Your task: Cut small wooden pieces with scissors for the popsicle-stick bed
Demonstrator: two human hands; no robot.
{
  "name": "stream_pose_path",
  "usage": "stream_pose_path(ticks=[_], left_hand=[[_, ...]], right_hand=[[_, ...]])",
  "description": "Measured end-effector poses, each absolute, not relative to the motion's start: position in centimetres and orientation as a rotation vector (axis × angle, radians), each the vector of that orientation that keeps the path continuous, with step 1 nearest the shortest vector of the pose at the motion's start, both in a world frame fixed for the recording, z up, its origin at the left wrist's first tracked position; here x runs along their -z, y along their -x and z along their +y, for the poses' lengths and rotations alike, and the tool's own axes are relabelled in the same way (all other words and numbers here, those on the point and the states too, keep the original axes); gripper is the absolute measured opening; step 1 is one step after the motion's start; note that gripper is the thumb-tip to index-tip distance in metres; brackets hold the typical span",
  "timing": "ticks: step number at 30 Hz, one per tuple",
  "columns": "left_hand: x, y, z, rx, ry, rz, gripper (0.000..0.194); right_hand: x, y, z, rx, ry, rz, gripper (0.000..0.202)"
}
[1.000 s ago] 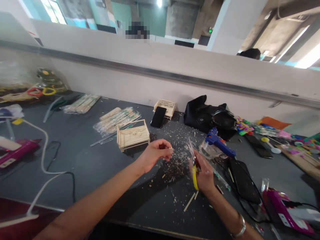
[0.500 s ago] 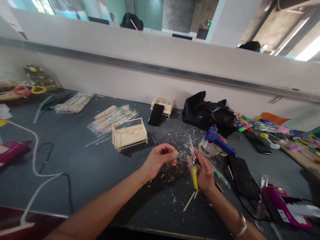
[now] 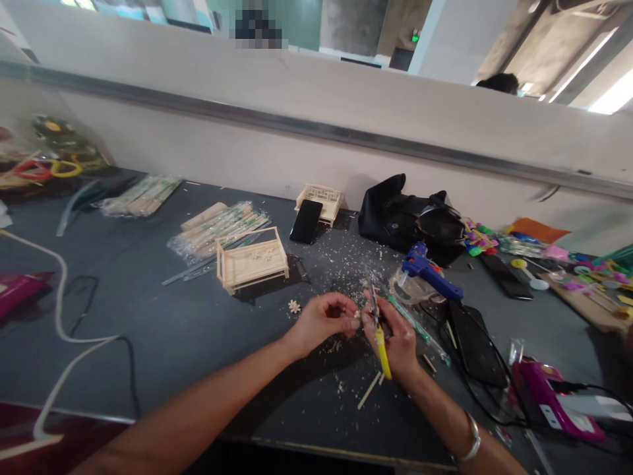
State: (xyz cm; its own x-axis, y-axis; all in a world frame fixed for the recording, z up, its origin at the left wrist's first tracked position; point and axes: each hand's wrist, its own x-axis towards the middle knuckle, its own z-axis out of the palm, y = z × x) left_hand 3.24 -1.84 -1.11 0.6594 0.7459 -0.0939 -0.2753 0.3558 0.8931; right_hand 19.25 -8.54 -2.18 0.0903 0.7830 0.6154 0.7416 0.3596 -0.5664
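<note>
Scissors [image 3: 380, 336]: held in right hand [image 3: 395, 343], fingers wrapped round the yellow handle; long axis near upright in view, blades aimed between 11 and 12 o'clock, handle toward 6.
Small pale piece [image 3: 357, 315]: pinched between left hand [image 3: 321, 323] fingertips, just beside scissors, at their 9 o'clock; its axis cannot be told.
Star-shaped piece [image 3: 294, 306]: laid on worktop [image 3: 168, 343], 10 o'clock of left hand.
Glue gun [image 3: 430, 274]: seen at 2 o'clock of scissors.
Edge: near rim crossed by both forearms, toward 6 o'clock.
Room: widest gap found between left forearm and white cable [image 3: 62, 290], toward 9 o'clock.
</note>
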Motion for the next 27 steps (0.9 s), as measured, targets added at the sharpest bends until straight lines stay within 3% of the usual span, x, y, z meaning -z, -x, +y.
stream_pose_path(ticks=[14, 20, 27], left_hand=[[1.3, -3.3, -1.9, -0.748, -0.910, 0.491, 0.034], [0.2, -2.2, -0.4, -0.895, -0.839, 0.475, 0.031], [0.0, -1.2, 1.5, -1.107, -0.833, 0.515, 0.031]], right_hand=[[2.8, -19.1, -8.7, -0.063, 1.427, -1.540, 0.034], [2.1, -19.5, -8.2, 0.185, 1.406, -1.685, 0.028], [1.9, -20.2, -8.2, 0.391, 1.422, -1.876, 0.041]])
